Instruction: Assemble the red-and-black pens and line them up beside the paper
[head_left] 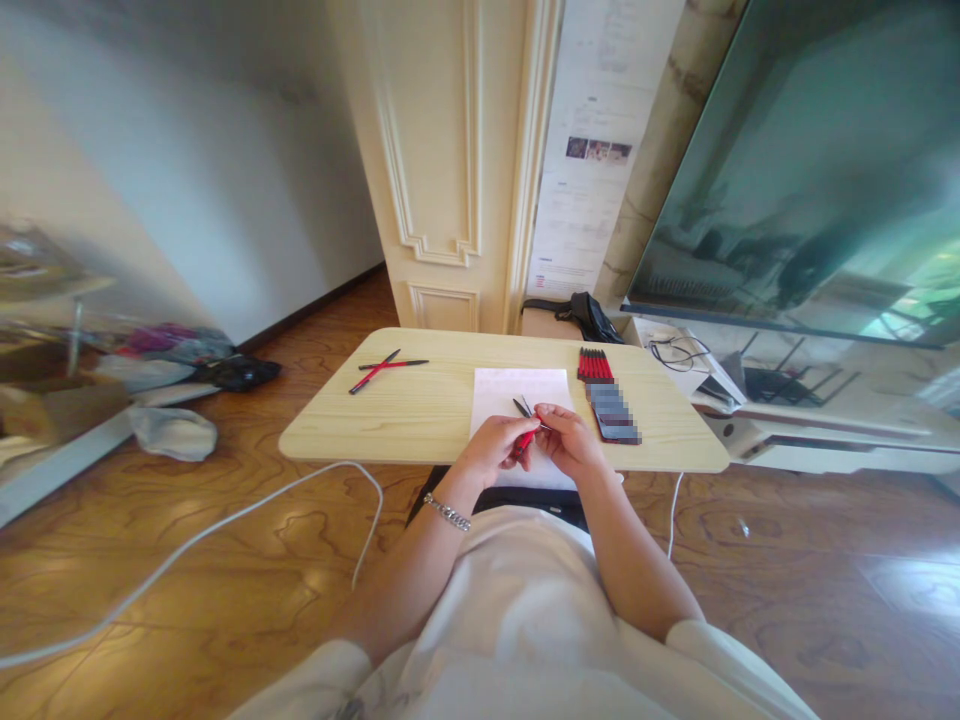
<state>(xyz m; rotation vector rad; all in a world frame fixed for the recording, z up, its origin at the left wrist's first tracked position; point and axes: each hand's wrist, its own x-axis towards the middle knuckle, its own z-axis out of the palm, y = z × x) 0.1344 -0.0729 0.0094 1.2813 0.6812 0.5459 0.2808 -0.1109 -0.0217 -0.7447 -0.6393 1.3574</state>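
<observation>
Over a white sheet of paper (517,385), my two hands meet close together. My left hand (493,445) is closed around a red and black pen (523,445), its dark end pointing away from me. With thumb and fingers, my right hand (568,437) pinches a thin pen piece (527,406), partly hidden by the fingertips. Whether this piece touches the pen is too small to tell. Two red and black pens (388,370) lie crossed on the left of the table. To the right, several more red and black pens (595,365) lie side by side.
A phone (615,412) lies below the pen row on the light wooden table (330,415). Behind the table stand a cream panel (435,150) and a black bag (592,318). A white cable (225,535) runs across the floor at left.
</observation>
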